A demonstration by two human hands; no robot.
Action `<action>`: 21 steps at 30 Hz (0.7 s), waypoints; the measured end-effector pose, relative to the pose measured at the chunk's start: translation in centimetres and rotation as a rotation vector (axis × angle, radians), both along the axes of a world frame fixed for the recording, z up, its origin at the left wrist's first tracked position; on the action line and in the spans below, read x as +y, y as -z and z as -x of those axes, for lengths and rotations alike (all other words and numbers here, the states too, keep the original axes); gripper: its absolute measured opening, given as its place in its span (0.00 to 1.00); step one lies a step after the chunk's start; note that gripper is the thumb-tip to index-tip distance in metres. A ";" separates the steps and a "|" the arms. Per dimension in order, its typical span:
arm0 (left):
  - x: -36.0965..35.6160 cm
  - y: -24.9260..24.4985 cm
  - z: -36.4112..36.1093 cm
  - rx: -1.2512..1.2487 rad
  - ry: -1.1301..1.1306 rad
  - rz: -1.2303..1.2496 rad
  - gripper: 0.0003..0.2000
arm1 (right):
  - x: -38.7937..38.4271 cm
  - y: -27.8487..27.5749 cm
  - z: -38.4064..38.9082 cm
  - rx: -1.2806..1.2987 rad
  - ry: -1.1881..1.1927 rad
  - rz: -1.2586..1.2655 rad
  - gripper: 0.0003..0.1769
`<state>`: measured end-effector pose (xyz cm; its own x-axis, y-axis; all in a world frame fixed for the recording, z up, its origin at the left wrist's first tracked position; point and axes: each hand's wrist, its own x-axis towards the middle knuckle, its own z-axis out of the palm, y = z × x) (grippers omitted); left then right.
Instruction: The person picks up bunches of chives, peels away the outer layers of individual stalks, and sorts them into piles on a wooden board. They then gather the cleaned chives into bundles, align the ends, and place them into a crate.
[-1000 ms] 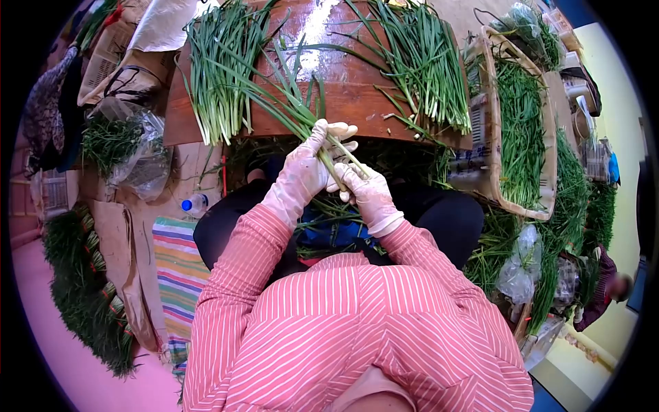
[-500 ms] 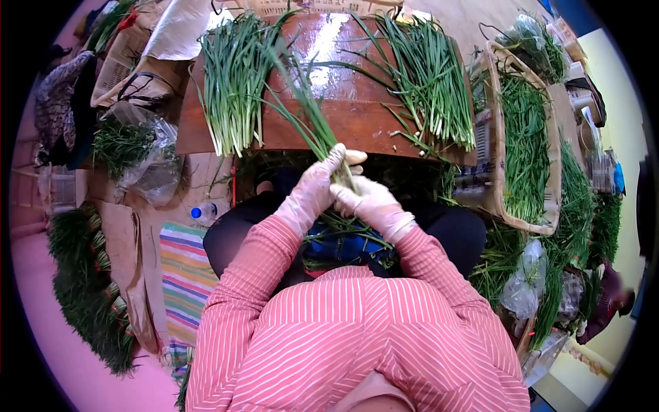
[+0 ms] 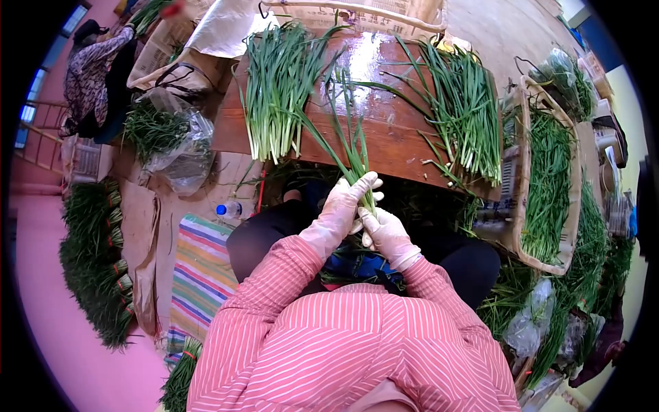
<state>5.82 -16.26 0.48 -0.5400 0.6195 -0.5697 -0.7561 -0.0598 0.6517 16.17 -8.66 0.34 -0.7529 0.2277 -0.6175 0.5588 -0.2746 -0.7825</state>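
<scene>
Both hands wear thin whitish gloves and meet in front of my lap, just off the wooden table's [image 3: 343, 130] near edge. My left hand [image 3: 347, 204] is closed round a small bunch of green stalks [image 3: 355, 154], whose leaves point up over the table. Just below and to the right, my right hand [image 3: 384, 230] has its fingers closed on the pale lower ends of the same stalks. A large pile of green stalks [image 3: 276, 96] lies on the table's left part, and another pile [image 3: 470, 113] lies on its right part.
On the right stands a long basket [image 3: 522, 185] of greens. Plastic bags [image 3: 185, 154] hold greens at the left. Tied bundles [image 3: 89, 261] line the far left floor. A bottle [image 3: 228, 209] lies near a striped mat [image 3: 199, 275]. Another person [image 3: 96, 75] is at the upper left.
The view has shifted, so the table and piles appear further right and lower. The held stalks now look more upright and spread apart. More of the person at the upper left shows.
</scene>
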 end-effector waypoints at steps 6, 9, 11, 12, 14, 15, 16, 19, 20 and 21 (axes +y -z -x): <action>-0.6 -0.4 -0.5 -0.032 0.241 -0.200 0.22 | 0.8 0.3 -1.4 0.202 -0.091 0.260 0.24; -0.2 2.4 -0.3 0.013 0.123 -0.220 0.17 | 0.5 0.4 -2.9 -0.157 -0.232 0.259 0.23; -0.4 1.2 0.2 0.156 0.133 -0.028 0.16 | 1.4 2.2 -4.4 -0.364 -0.531 -0.182 0.18; -0.5 0.8 0.4 0.205 0.142 0.070 0.15 | 1.5 2.2 -5.4 -0.276 -0.466 -0.575 0.14; -0.7 0.5 0.5 0.197 0.157 0.101 0.15 | 2.8 2.0 -5.9 -0.118 -0.357 -1.033 0.08; -0.7 0.4 0.4 0.193 0.177 0.135 0.14 | 3.4 2.4 -5.5 0.033 -0.150 -1.012 0.09; -0.6 0.2 0.1 0.188 0.182 0.140 0.15 | 4.3 0.6 -4.2 0.142 -0.087 -0.966 0.11; -0.4 0.1 -0.5 0.217 0.227 0.155 0.15 | 5.2 -4.9 -0.5 0.271 0.098 -0.674 0.11; -0.5 0.2 -0.8 0.218 0.225 0.125 0.15 | 5.2 -5.5 0.9 0.411 0.116 -0.697 0.11; -0.4 0.4 -1.0 0.218 0.230 0.118 0.15 | 5.4 -6.2 2.2 0.401 0.072 -0.728 0.11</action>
